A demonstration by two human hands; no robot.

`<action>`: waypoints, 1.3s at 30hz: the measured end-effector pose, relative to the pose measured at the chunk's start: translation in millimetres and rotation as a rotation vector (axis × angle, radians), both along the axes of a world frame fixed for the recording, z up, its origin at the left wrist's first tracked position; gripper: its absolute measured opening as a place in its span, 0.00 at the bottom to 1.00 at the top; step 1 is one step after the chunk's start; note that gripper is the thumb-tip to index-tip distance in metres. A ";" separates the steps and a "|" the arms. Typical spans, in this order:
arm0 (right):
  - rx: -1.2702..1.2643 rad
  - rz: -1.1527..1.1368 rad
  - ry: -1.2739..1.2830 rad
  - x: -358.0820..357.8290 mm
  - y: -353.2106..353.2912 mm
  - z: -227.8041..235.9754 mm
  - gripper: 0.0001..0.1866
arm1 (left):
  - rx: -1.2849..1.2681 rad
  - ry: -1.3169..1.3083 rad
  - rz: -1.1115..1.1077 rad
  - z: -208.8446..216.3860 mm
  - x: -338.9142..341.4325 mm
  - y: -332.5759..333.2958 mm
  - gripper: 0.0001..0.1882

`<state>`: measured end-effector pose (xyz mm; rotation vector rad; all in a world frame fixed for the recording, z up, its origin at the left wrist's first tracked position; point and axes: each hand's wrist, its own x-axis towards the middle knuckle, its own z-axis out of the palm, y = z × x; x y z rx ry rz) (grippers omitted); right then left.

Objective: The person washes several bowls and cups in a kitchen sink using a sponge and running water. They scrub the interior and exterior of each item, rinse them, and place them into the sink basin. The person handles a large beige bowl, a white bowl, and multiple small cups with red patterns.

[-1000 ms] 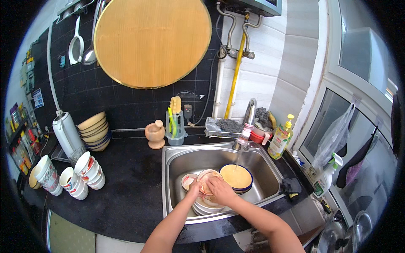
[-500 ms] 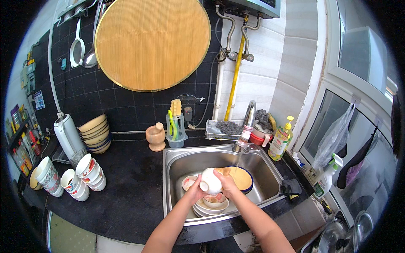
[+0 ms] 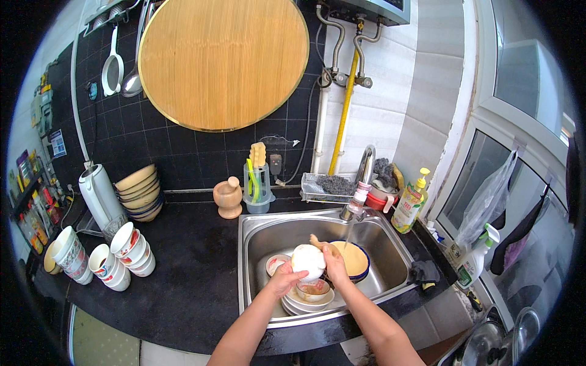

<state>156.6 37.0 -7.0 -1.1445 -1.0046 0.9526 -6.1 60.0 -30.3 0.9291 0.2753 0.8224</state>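
Observation:
Over the sink (image 3: 247, 268), my left hand (image 3: 285, 279) grips a white bowl (image 3: 308, 262) by its lower left side, thumb pressed on it. My right hand (image 3: 335, 266) is closed at the bowl's right side, with a small tan scrubbing pad (image 3: 316, 241) at its fingers; its exact kind is hard to make out. Below my hands a patterned bowl (image 3: 314, 291) sits on a stack of white dishes (image 3: 305, 304). A small white bowl (image 3: 276, 263) lies to the left, partly hidden. Behind my right hand rests a cream bowl with a blue rim (image 3: 354, 259).
Water runs from the faucet (image 3: 366, 168). A soap bottle (image 3: 409, 204) and a spray bottle (image 3: 476, 259) stand at right. On the counter are a wooden mortar (image 3: 228, 200), a utensil holder (image 3: 258, 194), stacked cups (image 3: 131, 244), stacked bowls (image 3: 139, 192) and a kettle (image 3: 99, 192).
The white bowl has turned in my hands, its foot ring no longer facing left. My right hand and the tan pad have shifted up along its right side.

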 end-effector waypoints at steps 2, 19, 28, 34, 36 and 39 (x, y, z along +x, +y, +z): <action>0.178 0.120 -0.107 -7.6 -2.3 1.0 0.17 | 0.049 0.075 0.030 -14.4 5.4 5.3 0.21; -0.302 0.230 0.405 17.3 24.2 -39.4 0.25 | 0.127 0.130 0.110 -9.7 9.1 3.2 0.18; -0.440 0.119 0.468 17.8 5.6 -45.9 0.18 | 0.793 0.712 0.319 -31.2 10.9 3.5 0.16; -0.358 -0.113 0.190 29.4 -1.4 -59.0 0.15 | 1.052 0.885 0.321 -32.1 10.5 -1.8 0.06; -0.350 -0.219 -0.017 33.0 -7.2 -53.7 0.16 | 1.118 0.976 0.311 -22.6 10.6 -6.3 0.06; -0.277 -0.365 -0.107 36.9 -6.5 -47.5 0.18 | 1.155 1.102 0.259 -11.4 10.4 -10.1 0.08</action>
